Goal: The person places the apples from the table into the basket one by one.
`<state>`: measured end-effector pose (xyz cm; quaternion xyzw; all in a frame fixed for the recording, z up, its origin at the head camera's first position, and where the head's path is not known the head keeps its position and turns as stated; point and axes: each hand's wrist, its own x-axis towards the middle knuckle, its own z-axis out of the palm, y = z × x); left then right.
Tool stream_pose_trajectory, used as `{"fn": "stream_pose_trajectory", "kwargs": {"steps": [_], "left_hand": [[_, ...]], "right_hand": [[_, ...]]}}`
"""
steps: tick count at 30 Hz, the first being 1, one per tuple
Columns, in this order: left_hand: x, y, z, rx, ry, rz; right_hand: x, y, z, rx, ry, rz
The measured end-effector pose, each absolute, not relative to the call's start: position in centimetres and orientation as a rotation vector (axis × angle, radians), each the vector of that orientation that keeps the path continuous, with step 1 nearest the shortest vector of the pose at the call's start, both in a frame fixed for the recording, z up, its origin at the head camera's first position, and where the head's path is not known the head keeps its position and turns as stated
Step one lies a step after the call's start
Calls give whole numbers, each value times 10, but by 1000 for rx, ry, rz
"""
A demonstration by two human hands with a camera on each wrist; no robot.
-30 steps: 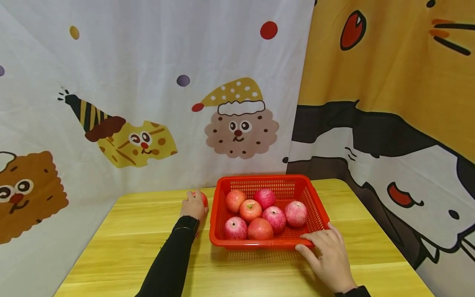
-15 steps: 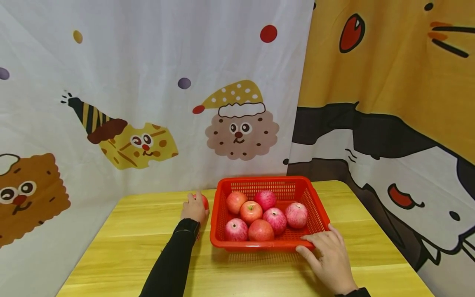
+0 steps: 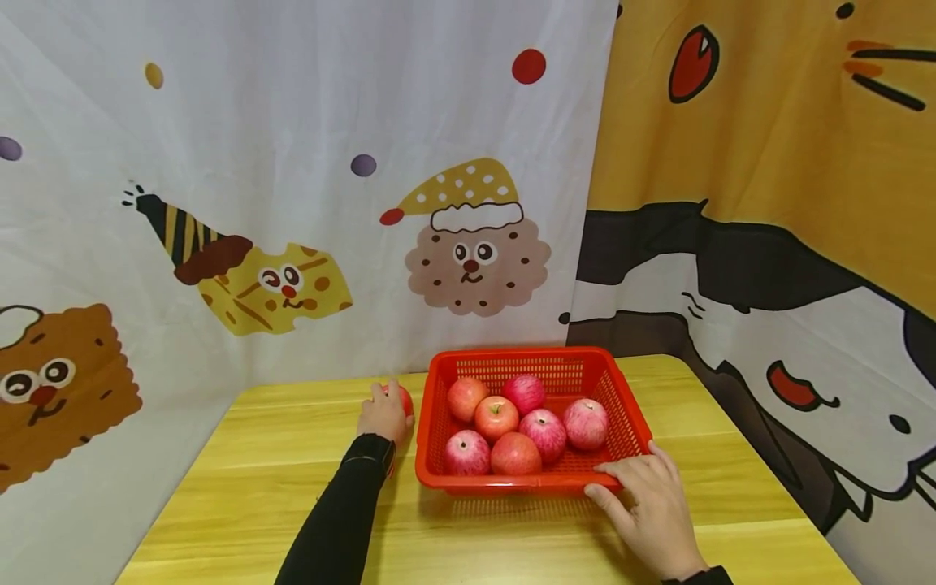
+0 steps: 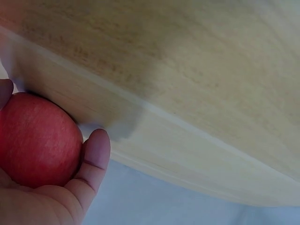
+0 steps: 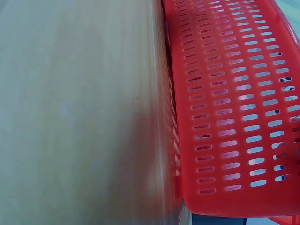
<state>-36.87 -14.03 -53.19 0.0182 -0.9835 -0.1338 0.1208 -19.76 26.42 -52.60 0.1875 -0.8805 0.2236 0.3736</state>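
Note:
At the back of the table, left of the basket, my left hand [image 3: 383, 418] curls its fingers and thumb round a red apple [image 4: 40, 140]. The head view shows only part of this apple, beyond the hand. A red plastic basket [image 3: 504, 481] with slotted walls holds several red and pink apples [image 3: 516, 453]. At its front right corner my right hand [image 3: 649, 508] grips the rim, thumb on the near side and fingers over the edge. Only the basket's slotted wall [image 5: 225, 117] and the table appear in the right wrist view; the right hand is out of that frame.
Both hands and the basket are over a yellow wood-grain table [image 3: 249, 471]. A white curtain [image 3: 292, 122] with cartoon prints hangs behind its back edge, and a yellow, black and white curtain [image 3: 768, 244] stands along the right.

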Motion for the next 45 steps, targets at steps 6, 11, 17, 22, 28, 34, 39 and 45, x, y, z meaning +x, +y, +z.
{"fn": "stream_pose_trajectory", "kwargs": {"steps": [6,11,17,22,28,34,39,45], "left_hand": [[-364,-139,-533,7,-2838,-384],[-363,-140,-537,2,-2833,-383],[-362,-141,-537,8,-2835,-411],[-359,-141,-537,1,-2835,-411],[-358,-141,-537,-16,-2810,-395],[-358,-140,-538,-15,-2803,-395],[-357,-142,-536,-17,-2839,-403],[-352,-152,-526,-142,-2915,-449]], "right_hand": [[-194,264,-522,444,-2299,578],[-194,264,-522,437,-2307,575],[-194,263,-522,438,-2304,570],[-194,263,-521,442,-2306,574],[-194,263,-521,439,-2310,571],[-194,263,-521,434,-2310,569],[-194,264,-522,442,-2296,567],[-195,263,-523,444,-2284,571]]}}
